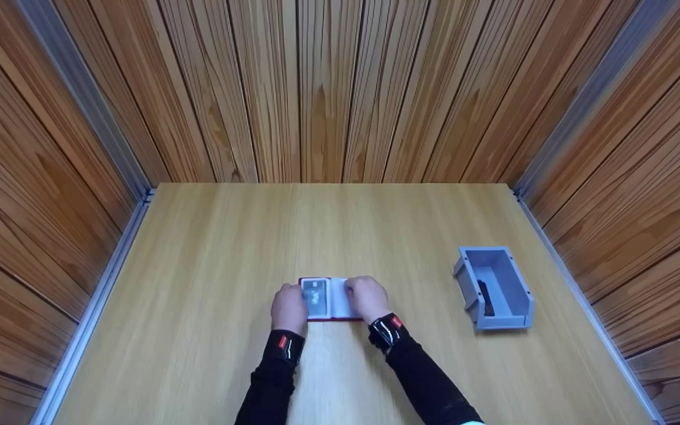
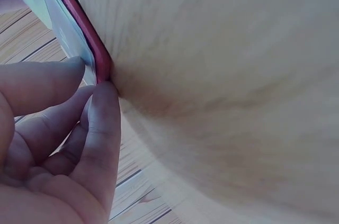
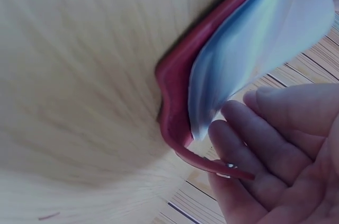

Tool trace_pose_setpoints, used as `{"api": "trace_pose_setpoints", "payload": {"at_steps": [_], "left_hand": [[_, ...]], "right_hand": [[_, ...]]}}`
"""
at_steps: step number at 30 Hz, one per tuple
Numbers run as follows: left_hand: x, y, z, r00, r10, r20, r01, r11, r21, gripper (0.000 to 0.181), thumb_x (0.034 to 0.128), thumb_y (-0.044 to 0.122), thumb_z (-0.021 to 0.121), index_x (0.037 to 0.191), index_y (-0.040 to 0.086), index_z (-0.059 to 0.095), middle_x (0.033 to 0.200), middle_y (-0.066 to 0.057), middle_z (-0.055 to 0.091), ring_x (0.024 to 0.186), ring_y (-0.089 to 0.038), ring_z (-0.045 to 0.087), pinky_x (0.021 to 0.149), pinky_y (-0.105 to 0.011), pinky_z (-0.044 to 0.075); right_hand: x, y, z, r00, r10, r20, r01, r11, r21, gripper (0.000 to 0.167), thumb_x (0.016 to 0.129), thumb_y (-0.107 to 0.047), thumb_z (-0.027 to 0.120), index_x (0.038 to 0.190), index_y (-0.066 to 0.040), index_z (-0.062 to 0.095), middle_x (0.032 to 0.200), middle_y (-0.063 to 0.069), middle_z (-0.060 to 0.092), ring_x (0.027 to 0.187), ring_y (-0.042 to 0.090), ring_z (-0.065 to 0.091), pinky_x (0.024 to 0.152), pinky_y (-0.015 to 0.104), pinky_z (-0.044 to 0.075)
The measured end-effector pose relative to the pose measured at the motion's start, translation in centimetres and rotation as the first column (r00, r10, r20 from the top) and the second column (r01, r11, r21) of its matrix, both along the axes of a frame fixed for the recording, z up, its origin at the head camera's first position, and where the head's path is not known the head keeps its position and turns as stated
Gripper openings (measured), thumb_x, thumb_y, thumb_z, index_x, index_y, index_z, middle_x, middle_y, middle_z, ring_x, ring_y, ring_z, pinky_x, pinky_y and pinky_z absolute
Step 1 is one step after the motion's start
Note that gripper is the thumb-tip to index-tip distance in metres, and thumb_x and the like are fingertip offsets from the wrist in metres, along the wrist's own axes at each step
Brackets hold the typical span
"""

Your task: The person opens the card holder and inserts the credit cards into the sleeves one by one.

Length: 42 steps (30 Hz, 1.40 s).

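Here, a small red book lies open on the table, between two hands that are apart. The left hand pinches its left edge with thumb and finger. The right hand is by the shiny pages, with a red strap at its fingers; I cannot tell if it grips anything. A gray-blue box sits to the right, with something black inside.
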State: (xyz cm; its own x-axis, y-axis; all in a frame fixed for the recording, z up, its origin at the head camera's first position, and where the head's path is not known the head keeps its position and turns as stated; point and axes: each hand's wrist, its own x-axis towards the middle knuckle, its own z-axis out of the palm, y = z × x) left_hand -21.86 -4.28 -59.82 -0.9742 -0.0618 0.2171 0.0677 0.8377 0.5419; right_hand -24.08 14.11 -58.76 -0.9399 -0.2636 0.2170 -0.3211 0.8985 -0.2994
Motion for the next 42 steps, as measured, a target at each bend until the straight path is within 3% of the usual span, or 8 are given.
{"api": "trace_pose_setpoints", "payload": {"at_steps": [5,13,20,29,42], "left_hand": [[-0.04,-0.09,-0.08,1.0,-0.001,-0.021,0.001,1.0,-0.001,0.013,0.0831,-0.006,0.057,0.074,-0.004,0.065,0.071,-0.015,0.055,0.066,-0.035,0.059,0.06,-0.047,0.047],[-0.04,-0.12,0.02,1.0,0.001,0.005,-0.001,1.0,0.001,0.011,0.0834,-0.006,0.058,0.076,-0.004,0.066,0.073,-0.014,0.055,0.068,-0.034,0.059,0.061,-0.047,0.048],[-0.05,-0.08,0.03,1.0,0.0,0.015,-0.001,1.0,0.006,0.01,0.0827,-0.006,0.06,0.075,-0.003,0.066,0.073,-0.013,0.055,0.068,-0.033,0.059,0.062,-0.046,0.048],[0.06,-0.11,-0.05,1.0,-0.016,0.012,0.016,1.0,-0.007,0.006,0.0806,-0.006,0.063,0.078,-0.004,0.068,0.074,-0.013,0.055,0.071,-0.033,0.059,0.064,-0.045,0.048],[-0.06,0.1,-0.24,1.0,-0.001,0.028,0.002,1.0,-0.02,0.007,0.0822,-0.006,0.062,0.08,-0.004,0.068,0.075,-0.013,0.055,0.071,-0.032,0.059,0.063,-0.045,0.048]], "right_hand": [[0.04,0.05,0.11,0.999,0.007,0.044,-0.006,1.0,-0.027,0.019,0.089,0.0,0.063,0.103,-0.004,0.076,0.099,0.011,0.073,0.094,0.029,0.068,0.085,0.041,0.052],[0.02,0.26,-0.14,0.998,0.05,0.046,-0.048,0.998,-0.042,0.021,0.087,0.003,0.064,0.104,-0.001,0.075,0.1,0.013,0.072,0.095,0.03,0.068,0.087,0.041,0.052],[0.12,0.41,-0.22,0.996,0.084,0.009,-0.084,0.996,-0.039,0.023,0.085,0.007,0.061,0.103,-0.001,0.074,0.098,0.014,0.072,0.093,0.03,0.068,0.085,0.041,0.053],[0.06,0.7,-0.55,0.991,0.114,-0.064,-0.117,0.992,-0.05,0.018,0.079,0.005,0.069,0.096,0.0,0.074,0.09,0.012,0.07,0.086,0.029,0.066,0.079,0.041,0.053],[-0.23,0.55,0.0,0.996,0.069,0.06,-0.063,0.993,-0.096,0.017,0.084,-0.003,0.072,0.101,0.001,0.072,0.096,0.013,0.069,0.093,0.03,0.066,0.085,0.043,0.051]]}}
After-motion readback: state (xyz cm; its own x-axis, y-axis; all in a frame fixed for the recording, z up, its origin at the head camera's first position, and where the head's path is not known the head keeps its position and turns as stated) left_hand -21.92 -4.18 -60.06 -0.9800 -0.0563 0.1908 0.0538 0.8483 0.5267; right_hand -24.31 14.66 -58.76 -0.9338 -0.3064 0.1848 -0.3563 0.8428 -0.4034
